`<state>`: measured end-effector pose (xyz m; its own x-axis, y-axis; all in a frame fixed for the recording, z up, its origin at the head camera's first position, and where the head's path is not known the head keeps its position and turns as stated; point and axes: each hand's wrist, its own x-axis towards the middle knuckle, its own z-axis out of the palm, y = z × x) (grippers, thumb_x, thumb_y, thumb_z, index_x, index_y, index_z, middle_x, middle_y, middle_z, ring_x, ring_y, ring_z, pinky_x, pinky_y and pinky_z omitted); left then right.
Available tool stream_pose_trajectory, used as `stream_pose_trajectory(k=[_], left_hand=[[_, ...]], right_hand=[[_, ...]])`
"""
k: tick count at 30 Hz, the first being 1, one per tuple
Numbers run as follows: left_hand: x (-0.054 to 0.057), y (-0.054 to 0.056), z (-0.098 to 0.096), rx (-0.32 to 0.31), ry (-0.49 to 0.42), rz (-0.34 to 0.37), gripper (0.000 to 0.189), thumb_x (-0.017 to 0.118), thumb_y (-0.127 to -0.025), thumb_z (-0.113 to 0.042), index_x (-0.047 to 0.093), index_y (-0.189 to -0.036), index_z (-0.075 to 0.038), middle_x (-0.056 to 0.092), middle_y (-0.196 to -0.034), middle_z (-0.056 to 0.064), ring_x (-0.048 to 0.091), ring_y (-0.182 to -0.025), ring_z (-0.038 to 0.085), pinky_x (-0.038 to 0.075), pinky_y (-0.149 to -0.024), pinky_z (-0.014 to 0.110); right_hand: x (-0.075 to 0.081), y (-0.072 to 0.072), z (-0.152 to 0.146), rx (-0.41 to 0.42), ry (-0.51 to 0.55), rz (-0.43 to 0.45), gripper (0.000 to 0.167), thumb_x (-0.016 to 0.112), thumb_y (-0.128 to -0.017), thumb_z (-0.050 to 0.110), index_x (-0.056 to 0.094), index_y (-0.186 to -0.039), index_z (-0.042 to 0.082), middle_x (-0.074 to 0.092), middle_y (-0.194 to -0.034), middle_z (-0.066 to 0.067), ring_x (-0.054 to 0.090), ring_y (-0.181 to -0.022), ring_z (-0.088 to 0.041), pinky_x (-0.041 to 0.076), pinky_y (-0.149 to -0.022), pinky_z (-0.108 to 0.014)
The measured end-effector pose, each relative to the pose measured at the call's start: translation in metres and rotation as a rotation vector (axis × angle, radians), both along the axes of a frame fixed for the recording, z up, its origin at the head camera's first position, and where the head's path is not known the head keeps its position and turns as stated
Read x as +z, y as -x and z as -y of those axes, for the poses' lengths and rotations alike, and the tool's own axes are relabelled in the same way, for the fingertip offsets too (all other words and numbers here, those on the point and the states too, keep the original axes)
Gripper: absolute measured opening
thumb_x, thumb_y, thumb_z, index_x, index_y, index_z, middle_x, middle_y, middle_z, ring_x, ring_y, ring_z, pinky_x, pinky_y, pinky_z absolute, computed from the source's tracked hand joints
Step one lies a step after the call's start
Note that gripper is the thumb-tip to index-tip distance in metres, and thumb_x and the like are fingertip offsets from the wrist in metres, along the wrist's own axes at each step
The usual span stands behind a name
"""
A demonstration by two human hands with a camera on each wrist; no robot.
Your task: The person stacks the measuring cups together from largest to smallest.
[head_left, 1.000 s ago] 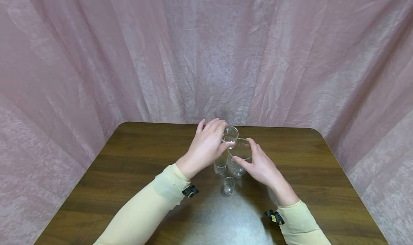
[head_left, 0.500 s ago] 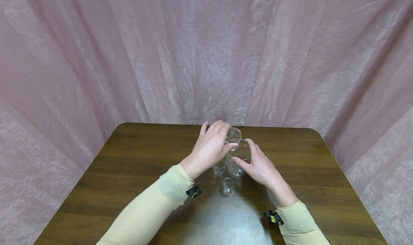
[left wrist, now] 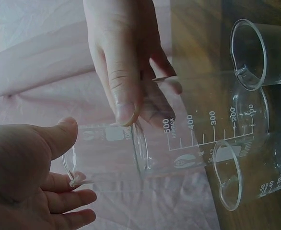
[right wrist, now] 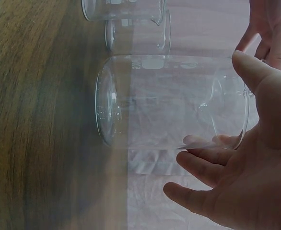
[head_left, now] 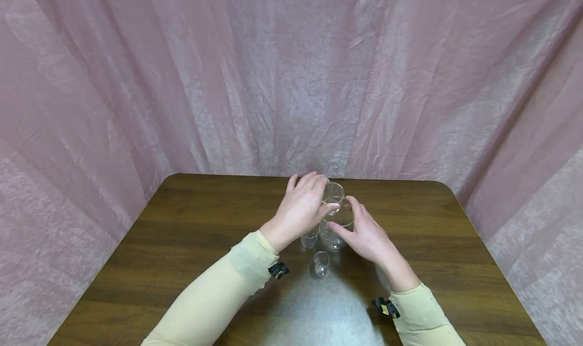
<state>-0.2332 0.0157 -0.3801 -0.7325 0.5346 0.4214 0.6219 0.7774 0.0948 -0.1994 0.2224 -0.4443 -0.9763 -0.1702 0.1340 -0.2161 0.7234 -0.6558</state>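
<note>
My left hand (head_left: 301, 204) holds a medium glass beaker (head_left: 334, 191) by its upper part, thumb on one side and fingers on the other. Below it stands a large glass beaker (left wrist: 193, 143) marked to 500, upright on the table. The held beaker's base is at the large beaker's mouth; through the clear glass I cannot tell how far it is inside. My right hand (right wrist: 241, 172) grips the large beaker near its rim, thumb and fingers on opposite sides. To the left stands a small beaker (head_left: 309, 241), and nearer me is the smallest beaker (head_left: 321, 264).
The brown wooden table (head_left: 205, 224) has a rounded far edge. A pink curtain (head_left: 273, 83) hangs behind it and along both sides. Both small beakers (left wrist: 248, 55) stand close to the large one.
My left hand has moved a little right and toward me, bringing the medium beaker over the large beaker's mouth. My right hand has hardly moved.
</note>
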Motion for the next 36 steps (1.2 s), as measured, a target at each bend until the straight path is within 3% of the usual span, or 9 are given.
stream_pose_trajectory(k=[19,36], left_hand=[[-0.006,0.005,-0.009,0.004,0.053,0.057,0.061,0.075,-0.102,-0.055,0.068,-0.14,-0.008,0.062,-0.156,0.011,0.052,-0.151,0.033,0.036,-0.123,0.066],[-0.01,0.009,-0.014,-0.006,0.056,0.105,0.059,0.078,-0.101,-0.055,0.07,-0.138,-0.009,0.063,-0.155,0.009,0.053,-0.15,0.032,0.038,-0.122,0.065]], right_hand=[[0.001,0.0,0.0,0.0,-0.023,0.041,0.105,0.066,-0.104,0.068,0.021,-0.172,0.001,0.039,-0.168,-0.03,0.047,-0.15,-0.051,0.042,-0.117,-0.07],[-0.002,0.0,-0.002,0.001,0.001,0.008,0.094,0.073,-0.103,0.059,0.028,-0.171,0.011,0.045,-0.164,-0.028,0.049,-0.15,-0.048,0.043,-0.116,-0.068]])
